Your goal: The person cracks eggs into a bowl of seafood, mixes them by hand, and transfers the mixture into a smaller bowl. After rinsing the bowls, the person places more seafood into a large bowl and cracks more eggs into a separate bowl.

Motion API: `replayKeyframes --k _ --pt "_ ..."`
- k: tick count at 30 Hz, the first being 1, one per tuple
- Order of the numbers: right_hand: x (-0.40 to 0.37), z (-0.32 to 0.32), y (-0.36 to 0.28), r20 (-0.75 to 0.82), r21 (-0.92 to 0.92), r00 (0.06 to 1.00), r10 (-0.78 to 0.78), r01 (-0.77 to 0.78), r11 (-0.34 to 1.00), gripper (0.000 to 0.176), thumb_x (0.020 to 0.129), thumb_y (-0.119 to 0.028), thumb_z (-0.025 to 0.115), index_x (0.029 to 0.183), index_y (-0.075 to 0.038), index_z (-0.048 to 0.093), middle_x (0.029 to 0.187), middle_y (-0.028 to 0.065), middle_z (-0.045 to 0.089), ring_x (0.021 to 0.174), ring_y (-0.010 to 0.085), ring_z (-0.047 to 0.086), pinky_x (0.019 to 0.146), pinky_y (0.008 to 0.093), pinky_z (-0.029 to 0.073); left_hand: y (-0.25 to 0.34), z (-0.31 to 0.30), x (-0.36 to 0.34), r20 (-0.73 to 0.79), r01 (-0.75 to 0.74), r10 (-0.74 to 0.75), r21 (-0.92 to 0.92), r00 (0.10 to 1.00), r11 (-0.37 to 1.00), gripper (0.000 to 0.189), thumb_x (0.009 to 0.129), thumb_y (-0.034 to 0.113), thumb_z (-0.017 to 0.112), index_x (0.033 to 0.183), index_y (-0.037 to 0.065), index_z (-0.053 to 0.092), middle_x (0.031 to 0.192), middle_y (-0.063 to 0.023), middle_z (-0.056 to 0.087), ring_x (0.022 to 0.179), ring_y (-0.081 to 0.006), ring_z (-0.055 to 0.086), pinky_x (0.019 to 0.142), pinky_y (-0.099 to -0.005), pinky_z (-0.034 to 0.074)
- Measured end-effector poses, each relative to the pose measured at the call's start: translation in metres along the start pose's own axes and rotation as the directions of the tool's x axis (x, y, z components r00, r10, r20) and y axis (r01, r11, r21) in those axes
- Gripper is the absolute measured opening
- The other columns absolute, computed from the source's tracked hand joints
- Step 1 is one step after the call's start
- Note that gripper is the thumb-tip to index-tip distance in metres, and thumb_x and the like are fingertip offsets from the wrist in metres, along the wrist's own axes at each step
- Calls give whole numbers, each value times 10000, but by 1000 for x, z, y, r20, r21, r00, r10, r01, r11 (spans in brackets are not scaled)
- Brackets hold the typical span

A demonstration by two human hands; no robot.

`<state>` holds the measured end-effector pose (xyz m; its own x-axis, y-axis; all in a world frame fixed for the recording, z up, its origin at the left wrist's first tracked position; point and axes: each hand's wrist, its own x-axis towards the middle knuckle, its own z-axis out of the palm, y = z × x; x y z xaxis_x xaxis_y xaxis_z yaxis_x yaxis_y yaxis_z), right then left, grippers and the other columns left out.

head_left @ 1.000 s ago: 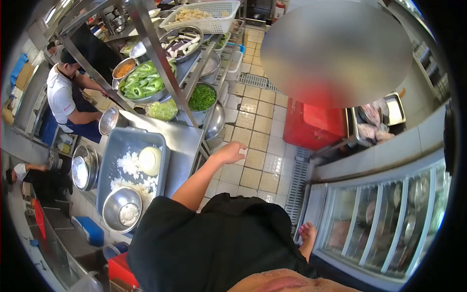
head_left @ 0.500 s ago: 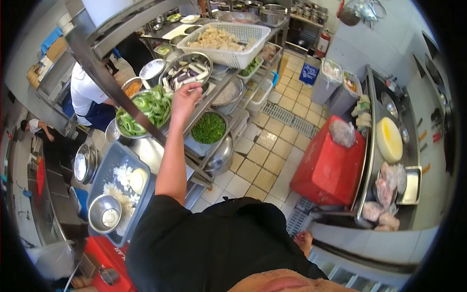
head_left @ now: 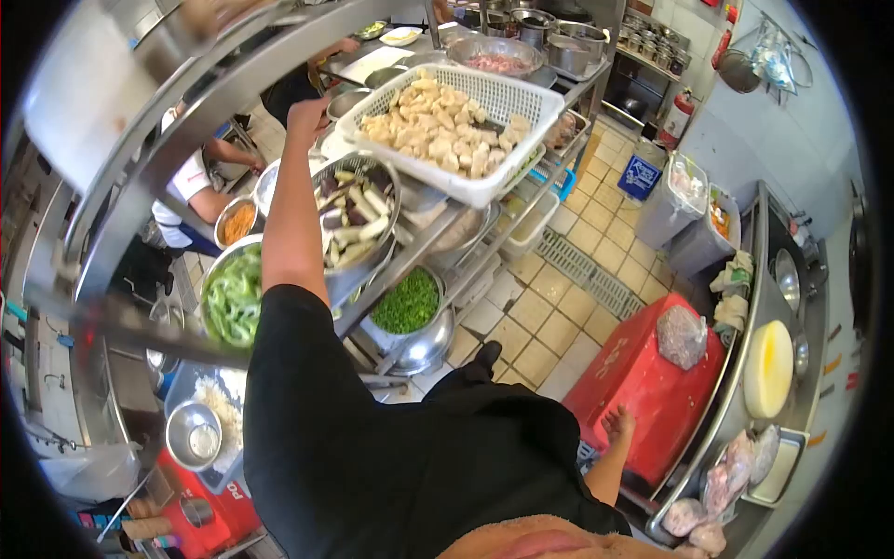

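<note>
My left hand (head_left: pixel 307 119) reaches far over the metal shelf, beside a small steel pot (head_left: pixel 346 104). Its fingers point away from me, and I cannot make out whether they grip anything. Under that forearm lie a steel bowl of cut eggplant (head_left: pixel 358 212) and a bowl of sliced green peppers (head_left: pixel 233 303). A white plastic basket (head_left: pixel 484 191) filled with pale chunks stands to the right of the arm. My right hand (head_left: pixel 617 424) hangs low at my side, fingers loosely apart and holding nothing, near a red cooler box (head_left: pixel 643 382).
Chopped greens fill a bowl (head_left: pixel 407 303) on the lower shelf. A steel counter with raw meat (head_left: pixel 731 475) runs along the right. Grey bins (head_left: pixel 670 219) stand by the tiled floor (head_left: pixel 521 331). A co-worker's arm (head_left: pixel 233 154) shows beyond the shelf.
My left hand has moved from above the eggplant bowl to farther out over the shelf. My body has moved nearer the shelf. My right hand has swung further into view beside the red box.
</note>
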<state>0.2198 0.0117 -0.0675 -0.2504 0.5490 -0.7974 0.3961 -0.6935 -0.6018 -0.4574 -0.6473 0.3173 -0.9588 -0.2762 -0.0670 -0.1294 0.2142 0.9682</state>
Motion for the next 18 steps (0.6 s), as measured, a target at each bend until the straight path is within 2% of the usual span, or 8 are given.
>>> replayKeyframes --k 3,6,9,10,13,15,17,18 --pt "16 9 -11 -12 14 999 30 -29 999 375 890 -328 593 1181 -102 523 913 98 583 762 259 572 669 423 533 -42 5 73 -124 67 -40 221 991 973 345 801 310 696 896 -17 648 789 -108 611 644 -213 585 483 -373 439" --pt "15 29 -26 -55 57 998 35 -32 998 306 889 -324 600 1082 -95 537 889 92 587 727 251 577 646 418 535 -51 18 95 -179 296 -243 398 953 868 393 806 341 709 966 -14 659 853 -137 628 661 -240 602 487 -386 448" --pt "41 23 -23 -91 50 993 69 -64 997 333 877 -326 606 1134 -127 533 1019 128 593 817 282 583 677 434 530 -81 28 128 -215 407 -359 262 909 875 428 812 385 709 1011 7 675 907 -162 653 695 -267 636 508 -423 462" --pt "46 22 -26 -86 15 993 82 -81 997 322 878 -321 605 1122 -126 530 1029 130 592 820 279 585 677 431 529 -131 13 191 -55 495 -497 231 866 838 407 818 355 686 1037 12 672 860 -154 676 742 -282 664 592 -457 512" --pt "59 23 -37 -75 -18 983 169 -171 985 320 883 -315 601 1125 -123 520 1047 137 588 797 265 582 678 428 522 -140 2 199 -76 178 -162 507 984 843 310 777 318 719 838 14 701 797 -116 693 760 -212 684 663 -384 544" --pt "64 29 -53 -102 -22 974 200 -204 979 356 896 -314 587 1168 -97 513 971 134 592 679 245 562 603 418 521 -141 -7 209 153 -158 45 895 987 417 274 798 231 654 939 -3 656 721 -126 661 666 -243 667 555 -406 528" --pt "64 39 -73 -161 -35 970 182 -190 981 420 917 -313 563 1238 -49 506 811 122 604 467 217 528 449 400 524 -151 -18 216 174 -232 191 910 966 344 218 772 184 652 918 22 654 683 -105 647 628 -247 655 541 -407 523" --pt "65 38 -84 -157 -47 974 160 -170 984 421 917 -314 565 1238 -46 507 815 121 602 474 214 528 444 395 518 -151 -23 210 19 -172 272 817 962 551 166 736 181 683 845 56 675 683 -80 650 637 -235 651 580 -396 525"
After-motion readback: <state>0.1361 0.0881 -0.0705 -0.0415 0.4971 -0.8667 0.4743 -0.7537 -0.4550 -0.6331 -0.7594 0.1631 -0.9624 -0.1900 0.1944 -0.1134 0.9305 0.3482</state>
